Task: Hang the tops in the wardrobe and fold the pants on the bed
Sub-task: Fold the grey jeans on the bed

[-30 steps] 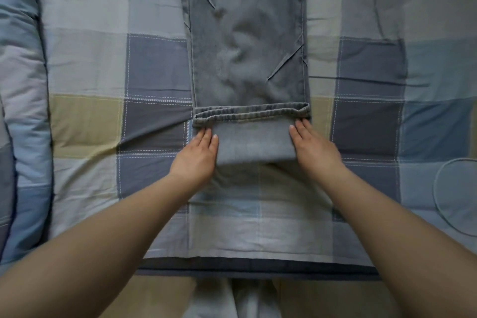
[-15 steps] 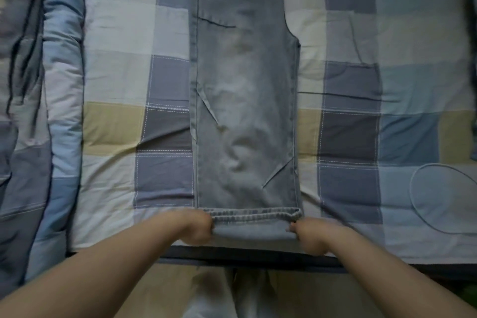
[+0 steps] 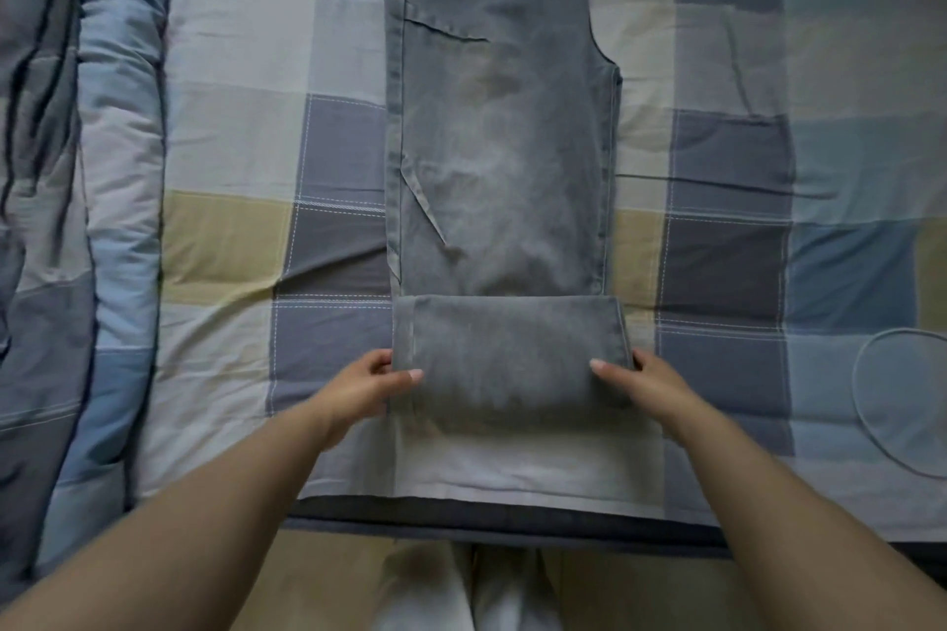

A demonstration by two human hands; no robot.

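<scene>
While the left hand [image 3: 366, 387] pinches the left end of the folded-over part of the pants [image 3: 499, 159], thumb on top and fingers curled round the edge, the right hand [image 3: 643, 387] grips the right end the same way, its thumb lying on the cloth. Between them the fold forms a thick, darker grey band across the trouser leg, its far edge straight and lying on the rest of the denim. Beyond it the pants run away from the person, flat on the bed [image 3: 230, 241], in faded grey-blue denim with a paler worn patch down the middle, a stitched side seam on the left and a few sharp creases. No label or writing can be read. A thin cord loop [image 3: 866, 405] lies on the checked cover near the right edge
</scene>
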